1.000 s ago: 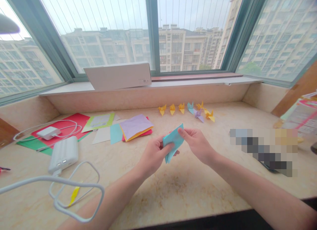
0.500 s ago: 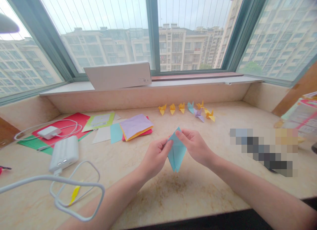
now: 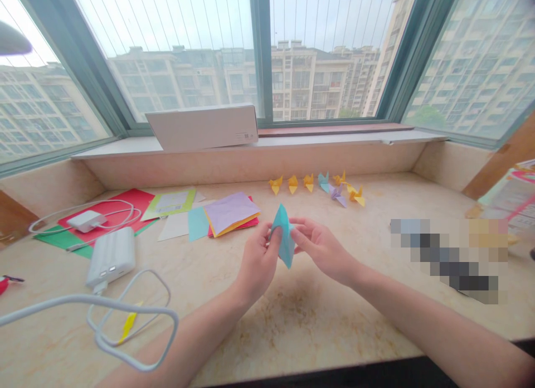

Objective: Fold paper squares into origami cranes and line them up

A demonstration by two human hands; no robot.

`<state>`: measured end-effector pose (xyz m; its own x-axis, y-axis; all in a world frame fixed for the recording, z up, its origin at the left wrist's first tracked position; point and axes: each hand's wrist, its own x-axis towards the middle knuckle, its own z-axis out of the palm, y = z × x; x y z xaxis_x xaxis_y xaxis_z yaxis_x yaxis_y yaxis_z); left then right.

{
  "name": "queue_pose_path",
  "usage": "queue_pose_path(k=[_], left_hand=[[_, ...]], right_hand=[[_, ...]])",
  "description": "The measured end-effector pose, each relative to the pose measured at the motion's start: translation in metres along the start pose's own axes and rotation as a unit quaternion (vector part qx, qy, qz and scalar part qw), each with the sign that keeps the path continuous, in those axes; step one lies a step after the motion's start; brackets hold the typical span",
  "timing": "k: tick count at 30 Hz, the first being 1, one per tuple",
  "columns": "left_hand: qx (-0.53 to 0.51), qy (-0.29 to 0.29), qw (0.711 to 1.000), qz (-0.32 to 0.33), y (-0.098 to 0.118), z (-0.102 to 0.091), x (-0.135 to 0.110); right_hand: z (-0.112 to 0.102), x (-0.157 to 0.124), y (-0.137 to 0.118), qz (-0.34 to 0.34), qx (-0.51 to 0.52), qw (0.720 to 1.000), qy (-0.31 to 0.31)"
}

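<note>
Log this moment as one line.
left hand: grips blue folded paper | right hand: grips it too | paper: off the counter | paper cranes: row behind

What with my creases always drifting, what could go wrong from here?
1. The paper is pinched in mid-air between the left hand and right hand, off the counter, so a crease may come out skewed.
2. The left forearm lies close to the looped cable. It could snag the cable and tug the power bank.
</note>
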<state>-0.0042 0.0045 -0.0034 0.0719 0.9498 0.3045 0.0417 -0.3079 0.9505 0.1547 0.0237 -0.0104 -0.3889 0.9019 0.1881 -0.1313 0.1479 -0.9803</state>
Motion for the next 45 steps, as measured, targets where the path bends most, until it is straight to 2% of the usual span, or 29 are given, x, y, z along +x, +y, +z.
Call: queue_pose_path(k=[3, 8, 13, 19, 24, 30, 37, 45], left_hand=[[-0.003, -0.022, 1.000, -0.008, 0.001, 0.000, 0.001], [0.015, -0.020, 1.000, 0.010, 0.002, -0.003, 0.002], [-0.008, -0.035, 0.999, 0.010, 0.004, -0.003, 0.001], [-0.031, -0.016, 0.999, -0.022, 0.007, -0.006, 0.004], [-0.045, 0.037, 0.997, -0.043, 0.006, -0.008, 0.008], [-0.138, 0.050, 0.986, -0.075, 0.007, -0.009, 0.009], [-0.097, 0.041, 0.991, -0.083, 0.008, -0.011, 0.011], [-0.124, 0.080, 0.986, -0.082, 0.007, -0.015, 0.013]], right_hand=[[-0.001, 0.000, 0.003, -0.011, -0.006, 1.000, -0.002], [-0.006, 0.000, 0.000, -0.033, -0.017, 0.999, 0.017], [-0.009, -0.001, -0.007, -0.021, -0.046, 0.999, 0.015], [-0.007, -0.004, -0.009, -0.029, -0.115, 0.993, -0.006], [-0.007, -0.005, -0.012, -0.034, -0.138, 0.990, 0.000], [-0.012, 0.000, -0.014, -0.018, -0.097, 0.993, 0.071], [-0.022, 0.006, -0.014, -0.031, -0.076, 0.990, 0.111], [-0.020, 0.003, -0.020, 0.001, -0.141, 0.988, 0.059]])
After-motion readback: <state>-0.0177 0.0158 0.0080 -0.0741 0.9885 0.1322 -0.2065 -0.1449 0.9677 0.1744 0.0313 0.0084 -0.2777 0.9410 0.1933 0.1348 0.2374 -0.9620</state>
